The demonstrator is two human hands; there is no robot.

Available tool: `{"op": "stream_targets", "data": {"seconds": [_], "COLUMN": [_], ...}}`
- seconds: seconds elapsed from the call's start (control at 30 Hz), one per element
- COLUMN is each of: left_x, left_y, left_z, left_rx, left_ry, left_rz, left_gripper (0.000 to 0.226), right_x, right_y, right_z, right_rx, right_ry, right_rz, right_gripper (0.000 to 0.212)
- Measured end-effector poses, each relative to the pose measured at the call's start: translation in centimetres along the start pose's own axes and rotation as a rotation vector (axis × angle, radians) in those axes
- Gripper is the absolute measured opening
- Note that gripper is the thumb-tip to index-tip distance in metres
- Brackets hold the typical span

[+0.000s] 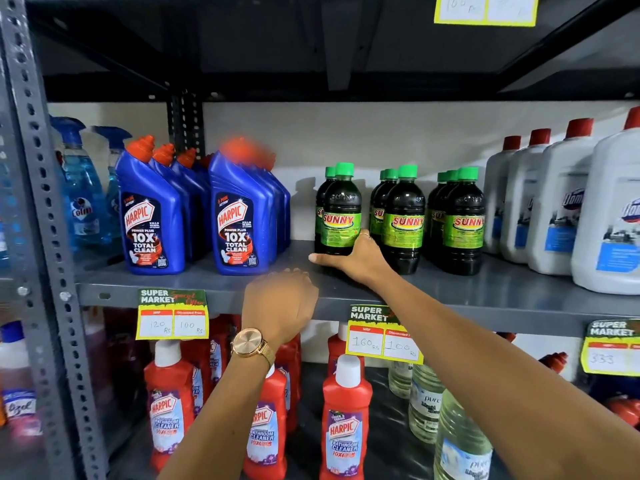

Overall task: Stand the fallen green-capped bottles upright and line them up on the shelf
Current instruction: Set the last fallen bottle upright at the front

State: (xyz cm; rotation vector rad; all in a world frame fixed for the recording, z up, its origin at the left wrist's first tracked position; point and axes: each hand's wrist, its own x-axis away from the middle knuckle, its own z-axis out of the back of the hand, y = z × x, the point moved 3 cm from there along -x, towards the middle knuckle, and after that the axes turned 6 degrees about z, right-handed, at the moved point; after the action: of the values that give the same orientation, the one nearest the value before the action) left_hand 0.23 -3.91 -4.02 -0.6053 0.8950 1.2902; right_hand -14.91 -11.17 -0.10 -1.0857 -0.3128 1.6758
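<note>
Far left: grey slotted upright [33, 209], then blue spray bottles [81, 202] at the back of the grey shelf [485, 289]. Next, two rows of blue Harpic bottles [152, 220] with orange caps, running front to back.

My left hand [280, 306] sits at the shelf's front lip, just right of the Harpic rows, knuckles toward the camera. Fingers curled in loosely, holding nothing. Rose-gold watch [247, 342] on that wrist. Left of the wrist, a yellow price tag [173, 315] hangs off the shelf edge.

Green-capped bottles: all upright that I can see, mid-shelf, three front-to-back rows side by side. Left row [337, 206] shows two caps, middle row [403, 216] three, right row [462, 216] three. Left row stands back a bit from the shelf edge; small gaps between rows.

My right hand [353, 258] is wrapped around the base of the front bottle in the left row: thumb pointing left across its foot, fingers round the right side, ring visible by the label. Closed on that bottle; bottle standing on the shelf. Forearm comes in from lower right.

Second price tag [382, 336] under that hand on the shelf edge.

Right: white jugs [557, 202] with red caps, just beside the right green-capped row.

Below: red Harpic bathroom cleaner bottles [346, 420] left and centre, clear bottles [424, 403] further right.
</note>
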Motion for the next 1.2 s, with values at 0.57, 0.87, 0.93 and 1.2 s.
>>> {"op": "stream_targets", "data": {"seconds": [0.57,0.87,0.93,1.2], "left_x": [0.0,0.0,0.1,0.1], "left_y": [0.2,0.3,0.3,0.2], "left_z": [0.4,0.7,0.6,0.4], "left_rx": [0.016,0.039,0.039,0.064], "left_ry": [0.026,0.036,0.033,0.059], "left_rz": [-0.009,-0.013,-0.015,-0.025], "left_gripper": [0.035,0.034,0.035,0.036], "right_x": [-0.7,-1.4,-1.3,-1.2], "right_y": [0.2,0.6,0.7,0.4], "right_z": [-0.4,-1.1,-1.0,-1.1], "right_rx": [-0.07,-0.143,-0.156,-0.112], "right_ry": [-0.14,-0.124,-0.113,-0.118], "right_rz": [0.074,0.03,0.023,0.023], "right_gripper": [0.081,0.077,0.075,0.076]}}
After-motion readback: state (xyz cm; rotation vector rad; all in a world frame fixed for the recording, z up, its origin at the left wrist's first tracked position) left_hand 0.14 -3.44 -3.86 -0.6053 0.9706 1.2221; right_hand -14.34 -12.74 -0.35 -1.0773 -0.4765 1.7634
